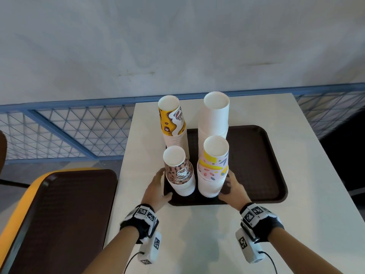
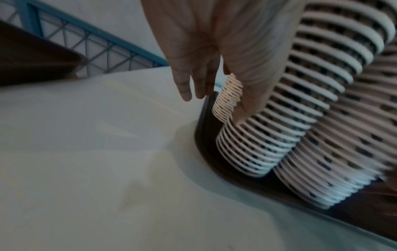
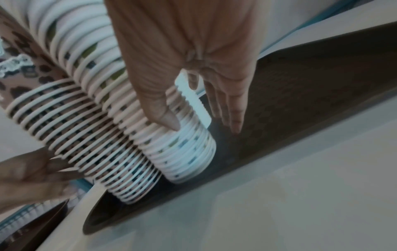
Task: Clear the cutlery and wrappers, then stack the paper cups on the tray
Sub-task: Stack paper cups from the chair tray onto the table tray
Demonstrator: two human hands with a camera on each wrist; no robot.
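With spread grips, the left hand [image 1: 156,184] and right hand [image 1: 233,187] should steady the leopard stack [image 1: 180,178] and confetti stack [image 1: 213,175] gently, low on the tray [image 1: 256,165].

Both forearms reach forward, wrists strapped with marker-covered camera mounts. The left hand [image 1: 156,186] and right hand [image 1: 233,189] extend with fingers straight and loosely spread, thumbs [image 3: 165,117] angled inward, palms facing each other.
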